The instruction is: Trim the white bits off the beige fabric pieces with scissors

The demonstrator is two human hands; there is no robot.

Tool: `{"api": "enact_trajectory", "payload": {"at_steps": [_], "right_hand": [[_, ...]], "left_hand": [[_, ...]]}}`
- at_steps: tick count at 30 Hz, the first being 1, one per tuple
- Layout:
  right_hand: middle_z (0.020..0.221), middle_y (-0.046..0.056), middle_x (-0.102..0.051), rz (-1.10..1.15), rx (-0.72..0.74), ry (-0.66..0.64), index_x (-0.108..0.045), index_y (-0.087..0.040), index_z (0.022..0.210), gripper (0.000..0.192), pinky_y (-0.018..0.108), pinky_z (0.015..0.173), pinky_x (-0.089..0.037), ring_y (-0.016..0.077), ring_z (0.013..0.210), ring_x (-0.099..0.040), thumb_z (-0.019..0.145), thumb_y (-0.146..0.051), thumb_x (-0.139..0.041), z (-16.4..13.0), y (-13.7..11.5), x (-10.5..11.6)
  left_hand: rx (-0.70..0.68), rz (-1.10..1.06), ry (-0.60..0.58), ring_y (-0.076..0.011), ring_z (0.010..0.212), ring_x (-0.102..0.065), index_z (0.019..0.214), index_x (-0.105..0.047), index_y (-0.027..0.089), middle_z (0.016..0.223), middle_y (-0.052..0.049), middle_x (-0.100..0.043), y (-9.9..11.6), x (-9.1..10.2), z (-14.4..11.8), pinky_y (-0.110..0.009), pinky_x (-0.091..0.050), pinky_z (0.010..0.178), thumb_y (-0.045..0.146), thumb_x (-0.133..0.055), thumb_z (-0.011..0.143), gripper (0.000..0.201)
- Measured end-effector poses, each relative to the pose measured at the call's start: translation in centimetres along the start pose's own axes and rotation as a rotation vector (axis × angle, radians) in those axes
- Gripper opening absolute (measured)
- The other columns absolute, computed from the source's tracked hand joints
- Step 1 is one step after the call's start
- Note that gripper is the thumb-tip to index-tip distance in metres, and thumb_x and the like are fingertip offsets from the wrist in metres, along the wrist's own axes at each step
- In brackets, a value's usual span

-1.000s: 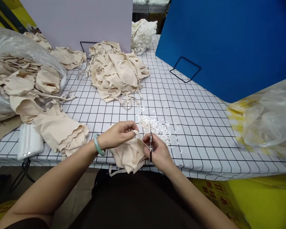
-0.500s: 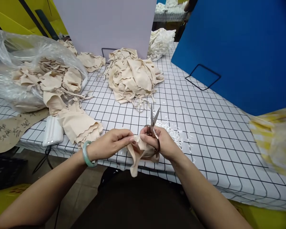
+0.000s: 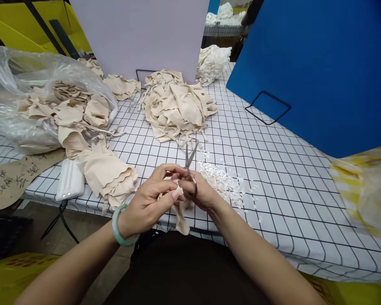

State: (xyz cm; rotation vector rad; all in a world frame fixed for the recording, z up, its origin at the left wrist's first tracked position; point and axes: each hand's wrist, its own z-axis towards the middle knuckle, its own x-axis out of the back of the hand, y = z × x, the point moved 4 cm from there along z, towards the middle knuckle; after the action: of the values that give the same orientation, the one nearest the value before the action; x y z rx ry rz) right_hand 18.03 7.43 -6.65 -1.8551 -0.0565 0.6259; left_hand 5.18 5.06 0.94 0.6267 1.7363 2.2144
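Observation:
My left hand [image 3: 152, 199], with a green bangle at the wrist, pinches a small beige fabric piece [image 3: 181, 215] over the near table edge. My right hand [image 3: 200, 194] grips small scissors [image 3: 189, 159], blades parted and pointing up and away, and touches the same fabric. The cloth hangs down between both hands. A scatter of tiny white trimmings [image 3: 224, 182] lies on the checked tablecloth [image 3: 273, 169] just right of my hands.
A beige fabric pile [image 3: 176, 106] sits mid-table. Left, a clear plastic bag [image 3: 34, 97] spills more pieces, with a stack [image 3: 106, 171] and a white device [image 3: 70, 180] near the edge. A blue board [image 3: 320, 63] stands right, a lilac board [image 3: 139, 34] behind, another bag [image 3: 365, 186] far right.
The view shifted left and down. The fabric was lifted off the table and bunched between my hands; the scissors turned from pointing down to blades up, and my left hand rose closer to the right.

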Motion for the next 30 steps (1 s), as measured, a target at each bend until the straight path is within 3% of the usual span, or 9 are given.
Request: {"api": "enact_trajectory", "payload": {"at_steps": [3, 6, 9, 13, 20, 30], "right_hand": [[0.068, -0.001, -0.059, -0.093, -0.01, -0.072, -0.058, -0.019, 0.073, 0.028, 0.03, 0.064, -0.046, 0.0157, 0.066, -0.057, 0.067, -0.04, -0.077, -0.1, 0.8, -1.4], [0.083, 0.001, -0.064, -0.422, 0.053, 0.042, -0.06, -0.021, 0.085, 0.027, 0.033, 0.074, -0.048, 0.0188, 0.078, -0.059, 0.073, -0.04, -0.074, -1.8, 0.1, -0.4], [0.094, 0.005, -0.064, -0.826, 0.232, 0.206, -0.061, -0.022, 0.091, 0.027, 0.039, 0.084, -0.045, 0.024, 0.093, -0.057, 0.08, -0.045, -0.07, -4.2, -2.0, 1.2], [0.071, 0.003, -0.059, -1.126, 0.365, 0.229, -0.06, -0.022, 0.072, 0.036, 0.04, 0.079, -0.042, 0.0219, 0.076, -0.054, 0.078, -0.055, -0.071, -6.3, -3.3, 1.6], [0.058, 0.001, -0.057, -1.186, 0.346, 0.213, -0.054, -0.021, 0.059, 0.048, 0.037, 0.072, -0.038, 0.017, 0.062, -0.05, 0.077, -0.062, -0.071, -6.9, -3.1, 1.5], [0.054, 0.0, -0.056, -1.142, 0.32, 0.2, -0.05, -0.021, 0.055, 0.051, 0.036, 0.072, -0.036, 0.0154, 0.06, -0.048, 0.075, -0.061, -0.073, -7.1, -3.0, 1.6]], "left_hand": [[0.002, -0.172, 0.189, -0.0253, 0.115, -0.054, 0.079, -0.07, 0.018, 0.097, -0.01, -0.061, -1.2, -0.3, -0.3, -0.035, -0.05, 0.09, 0.025, -0.05, 0.098, 0.029], [0.066, -0.22, 0.332, -0.0252, 0.108, -0.056, 0.08, -0.068, 0.019, 0.074, -0.007, -0.052, -2.9, -0.7, -0.9, -0.03, -0.05, 0.072, 0.028, -0.047, 0.1, 0.031], [0.015, -0.066, 0.389, -0.0247, 0.11, -0.053, 0.082, -0.068, 0.018, 0.084, -0.008, -0.054, -3.1, -1.1, -1.2, -0.031, -0.05, 0.077, 0.029, -0.046, 0.101, 0.03], [-0.047, 0.126, 0.356, -0.0236, 0.109, -0.053, 0.084, -0.065, 0.017, 0.102, -0.01, -0.054, -2.3, -2.0, -1.1, -0.035, -0.05, 0.085, 0.024, -0.042, 0.101, 0.03], [-0.11, 0.214, 0.265, -0.0217, 0.105, -0.051, 0.079, -0.055, 0.018, 0.101, -0.009, -0.05, -2.2, -3.3, -0.9, -0.035, -0.049, 0.088, 0.017, -0.04, 0.1, 0.026], [-0.181, 0.264, 0.24, -0.0214, 0.108, -0.048, 0.082, -0.056, 0.018, 0.093, -0.007, -0.048, -2.0, -3.7, -0.9, -0.034, -0.046, 0.089, 0.011, -0.039, 0.098, 0.025]]}}
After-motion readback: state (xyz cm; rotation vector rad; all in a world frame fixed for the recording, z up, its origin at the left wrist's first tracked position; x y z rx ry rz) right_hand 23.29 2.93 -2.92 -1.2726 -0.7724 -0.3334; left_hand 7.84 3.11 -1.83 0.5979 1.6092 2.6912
